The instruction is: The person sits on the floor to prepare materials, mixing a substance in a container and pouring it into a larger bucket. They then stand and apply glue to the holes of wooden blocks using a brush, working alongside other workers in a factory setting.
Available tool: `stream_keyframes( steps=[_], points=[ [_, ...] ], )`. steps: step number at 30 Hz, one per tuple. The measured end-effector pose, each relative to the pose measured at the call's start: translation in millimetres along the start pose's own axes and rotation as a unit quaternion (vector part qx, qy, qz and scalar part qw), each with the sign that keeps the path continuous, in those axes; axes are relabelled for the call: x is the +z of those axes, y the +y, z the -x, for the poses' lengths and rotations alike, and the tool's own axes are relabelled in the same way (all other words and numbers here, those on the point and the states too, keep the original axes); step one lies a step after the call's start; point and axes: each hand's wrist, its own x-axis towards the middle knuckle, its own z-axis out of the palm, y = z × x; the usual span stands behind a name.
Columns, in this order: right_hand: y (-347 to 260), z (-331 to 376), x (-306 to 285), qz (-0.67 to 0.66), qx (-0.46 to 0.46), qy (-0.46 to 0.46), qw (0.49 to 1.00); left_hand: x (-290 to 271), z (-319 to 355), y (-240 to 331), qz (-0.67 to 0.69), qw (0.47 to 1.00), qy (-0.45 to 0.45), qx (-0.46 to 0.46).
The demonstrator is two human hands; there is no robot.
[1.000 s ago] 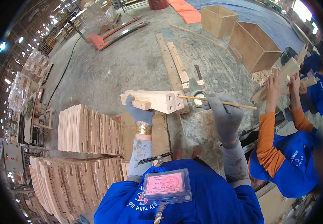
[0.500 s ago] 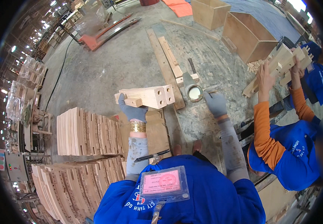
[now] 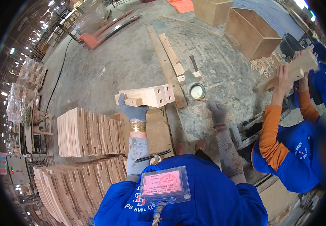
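My left hand [image 3: 133, 112], in a grey glove, grips a bundle of pale wooden pieces [image 3: 146, 96] from below. Round holes show in their right end faces, and a short block sticks out near my thumb. Gloved in grey too, my right hand [image 3: 218, 113] is closed around a thin stick [image 3: 205, 100] at the table's edge. The stick's left end lies at the near rim of a round cup of white liquid [image 3: 196, 91]. Behind the cup lies a dark-handled tool [image 3: 193, 64], beside short wooden pieces.
Stacks of slotted wooden parts [image 3: 89, 132] stand at my left. On the worktable [image 3: 223, 52] lie long wooden strips [image 3: 170, 52], a pile of dowels [image 3: 263, 67] and a plywood box [image 3: 251, 34]. At right a co-worker's hands [image 3: 282, 79] hold a wooden piece. A red pallet jack [image 3: 91, 40] sits beyond.
My right hand has drawn nearer to me and tilted, and the stick's end now lies at the cup's near rim. My left hand barely moves. The co-worker's wooden piece has shifted right.
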Motion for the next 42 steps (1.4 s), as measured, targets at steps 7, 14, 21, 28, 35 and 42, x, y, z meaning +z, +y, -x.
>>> stream_keyframes(
  steps=[7,14,21,28,35,42],
  points=[
    [-6.2,15.0,7.2,-0.436,0.286,0.119,0.845,7.7,1.3,-3.9,-0.011,1.0,0.026,0.0],
    [-111.0,14.5,-18.6,-0.38,0.044,0.022,0.924,-4.5,-6.5,-6.5,0.012,0.999,0.027,-0.021],
    [-223.9,42.5,-18.5,-0.147,-0.168,0.009,0.975,10.1,2.5,-15.7,0.014,0.999,0.029,-0.03],
    [-229.6,45.1,-15.4,-0.037,-0.272,-0.027,0.961,4.9,4.6,-13.3,0.026,0.999,-0.001,-0.036],
    [-235.9,44.8,-8.3,0.108,-0.437,-0.012,0.893,14.1,13.8,-13.0,0.021,0.999,0.002,-0.032],
    [-239.2,52.7,-9.9,0.073,-0.355,-0.031,0.932,14.6,14.4,-10.6,0.012,1.0,0.016,-0.019]
  ],
)
